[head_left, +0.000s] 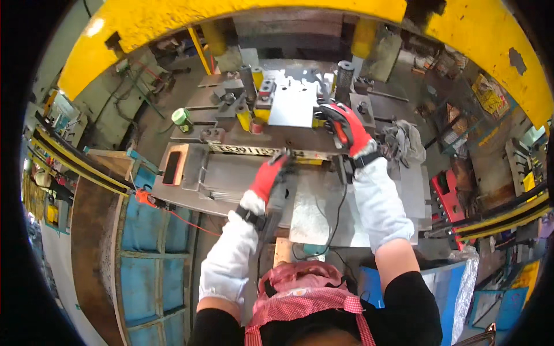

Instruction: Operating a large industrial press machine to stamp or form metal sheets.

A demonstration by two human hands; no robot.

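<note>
My right hand (346, 124), in a red and black glove, is closed around what looks like a red-handled tool (340, 134). A grey, narrow part rises from that hand beside a bright metal sheet (293, 108), which lies flat on the press die between upright posts. My left hand (272, 174), gloved alike, is near the front edge of the press bed, below the sheet. Its fingers are dark and blurred, and their grip is hard to make out. White sleeve covers wrap both forearms, with black straps at the wrists.
A stack of grey metal plates (231, 176) lies left of my left hand; shiny sheets (314, 216) lie near me. A phone (172, 167) rests further left. A green-lidded container (181, 117), a grey rag (404, 141) and a yellow press frame (242, 12) surround the work area.
</note>
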